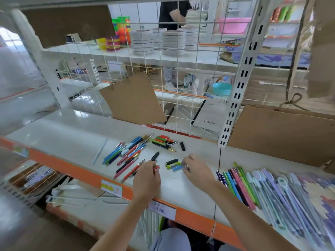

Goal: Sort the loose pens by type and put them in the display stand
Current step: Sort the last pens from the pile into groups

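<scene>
Still sorting, nothing near a stand yet. My left hand (147, 175) pinches a red pen (156, 167); my right hand (196, 170) fingers the short blue pen (177, 168) on the shelf (76, 134) (grip there: can't tell). Next: drop red w/ the reds, lift blue.

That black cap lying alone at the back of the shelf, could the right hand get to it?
Probably yes. The black cap lies just beyond the right hand on bare shelf, with nothing between them.
</scene>
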A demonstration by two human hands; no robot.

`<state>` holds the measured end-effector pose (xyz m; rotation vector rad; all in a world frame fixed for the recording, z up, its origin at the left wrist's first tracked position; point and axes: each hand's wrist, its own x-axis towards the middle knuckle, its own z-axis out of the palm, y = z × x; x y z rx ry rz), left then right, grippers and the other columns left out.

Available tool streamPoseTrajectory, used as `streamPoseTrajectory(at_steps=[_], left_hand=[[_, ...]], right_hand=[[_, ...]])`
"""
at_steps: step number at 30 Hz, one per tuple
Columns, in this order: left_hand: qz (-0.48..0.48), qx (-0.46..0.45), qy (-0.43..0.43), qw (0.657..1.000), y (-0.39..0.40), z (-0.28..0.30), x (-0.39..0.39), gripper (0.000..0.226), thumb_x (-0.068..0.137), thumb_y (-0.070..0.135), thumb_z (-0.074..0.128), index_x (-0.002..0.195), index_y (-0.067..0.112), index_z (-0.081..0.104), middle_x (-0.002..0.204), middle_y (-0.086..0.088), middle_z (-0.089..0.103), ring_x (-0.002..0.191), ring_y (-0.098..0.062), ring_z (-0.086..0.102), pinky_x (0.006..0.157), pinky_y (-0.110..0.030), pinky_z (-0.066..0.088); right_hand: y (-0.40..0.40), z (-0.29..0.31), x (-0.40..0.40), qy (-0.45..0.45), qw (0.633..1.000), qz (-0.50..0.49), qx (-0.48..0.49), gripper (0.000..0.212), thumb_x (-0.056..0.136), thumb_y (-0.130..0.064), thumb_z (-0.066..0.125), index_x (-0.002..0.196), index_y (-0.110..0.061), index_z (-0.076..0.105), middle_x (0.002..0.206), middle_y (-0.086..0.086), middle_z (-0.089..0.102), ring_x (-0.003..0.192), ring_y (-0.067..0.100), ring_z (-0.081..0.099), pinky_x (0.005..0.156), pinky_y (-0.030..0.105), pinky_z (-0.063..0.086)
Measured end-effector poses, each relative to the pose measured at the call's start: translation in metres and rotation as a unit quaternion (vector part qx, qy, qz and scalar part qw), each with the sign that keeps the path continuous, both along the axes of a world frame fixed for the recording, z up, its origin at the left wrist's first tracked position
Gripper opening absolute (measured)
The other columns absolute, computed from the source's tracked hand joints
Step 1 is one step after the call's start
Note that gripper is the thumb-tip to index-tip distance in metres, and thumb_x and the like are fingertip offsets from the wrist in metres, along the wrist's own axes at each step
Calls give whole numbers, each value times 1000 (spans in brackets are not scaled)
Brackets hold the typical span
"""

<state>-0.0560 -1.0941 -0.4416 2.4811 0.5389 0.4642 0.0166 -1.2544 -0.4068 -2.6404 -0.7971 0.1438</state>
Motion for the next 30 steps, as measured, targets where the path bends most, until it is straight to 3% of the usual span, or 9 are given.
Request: streamPoseTrajectory(at_steps=[8, 12, 15, 17, 23, 28, 30], left_hand=[[8, -49, -34, 998, 18, 3, 10, 11, 96, 29, 51, 97, 20, 56, 91, 6, 58, 82, -6, 55, 68, -17, 40], [46, 36, -40, 998, 64, 11, 38, 20, 98, 21, 44, 104, 11, 59, 102, -5, 58, 93, -16, 52, 80, -29, 46], [47, 136, 51, 988, 90, 8, 56, 28, 98, 24, 40, 115, 7, 55, 115, -11, 54, 107, -23, 47, 92, -33, 41], [48, 173, 89, 980, 96, 4, 60, 31, 98, 27, 40, 118, 8, 53, 118, -11, 52, 111, -23, 46, 95, -34, 40], [39, 191, 142, 971, 95, 4, 62, 32, 98, 34, 44, 113, 8, 53, 114, -12, 55, 106, -23, 51, 88, -34, 46], [36, 190, 158, 968, 86, 21, 52, 25, 95, 25, 48, 112, 6, 50, 115, -12, 51, 107, -24, 48, 86, -33, 43], [37, 170, 127, 977, 69, 24, 44, 24, 92, 15, 52, 113, 5, 47, 113, -11, 51, 103, -22, 48, 85, -31, 43]], right_hand=[[26, -13, -7, -52, 994, 20, -91, 23, 101, -24, 38, 118, -13, 48, 120, 4, 45, 98, 24, 57, 75, 31, 44], [29, -21, -25, -74, 989, -2, -125, 28, 99, -13, 38, 127, -9, 41, 128, 6, 39, 113, 24, 47, 67, 28, 39], [30, -31, -35, -105, 981, -4, -165, 44, 89, 2, 47, 131, -8, 39, 134, 8, 32, 128, 26, 31, 67, 28, 41], [30, -31, -35, -108, 982, -5, -155, 40, 91, 0, 46, 129, -8, 41, 132, 8, 33, 129, 25, 30, 64, 28, 38], [29, -25, -34, -91, 990, -29, -101, 29, 100, -10, 36, 127, -11, 44, 136, 8, 35, 114, 22, 47, 68, 29, 42], [27, -25, -33, -124, 976, 14, -180, 45, 93, 2, 42, 137, -7, 36, 139, 9, 31, 135, 27, 24, 66, 28, 39], [27, -25, -34, -107, 981, 12, -162, 43, 94, 0, 42, 137, -5, 38, 137, 9, 34, 131, 26, 30, 67, 29, 41]])
